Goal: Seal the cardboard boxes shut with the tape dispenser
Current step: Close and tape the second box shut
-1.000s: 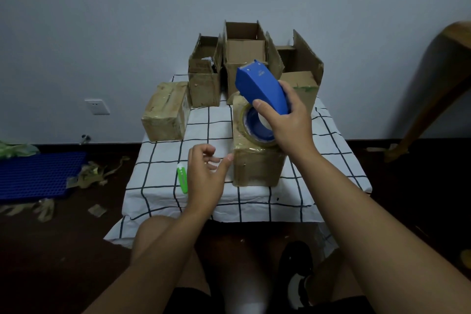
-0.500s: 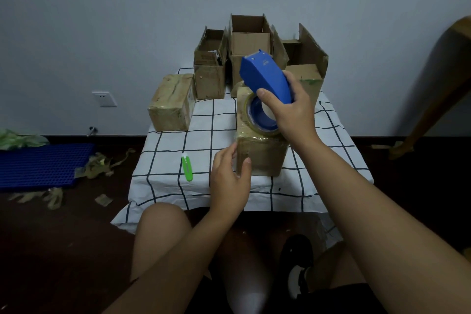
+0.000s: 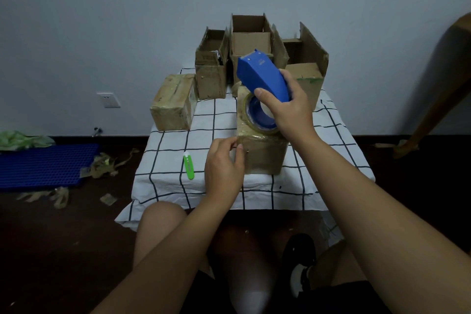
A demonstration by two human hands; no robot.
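A taped box (image 3: 262, 153) stands near the front of the table (image 3: 318, 135), with a utility knife (image 3: 188, 165) lying to its left. Another sealed box (image 3: 173, 103) sits at the table's left edge, just beside three open boxes (image 3: 251, 41) lined along the back. A tape dispenser (image 3: 262, 76) is above the front box.

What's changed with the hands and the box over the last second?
The left hand moved from mid-air over the tablecloth to the near left corner of the front cardboard box, fingertips now pinching at its edge. The right hand kept gripping the blue tape dispenser on top of that box. The green utility knife stayed put.
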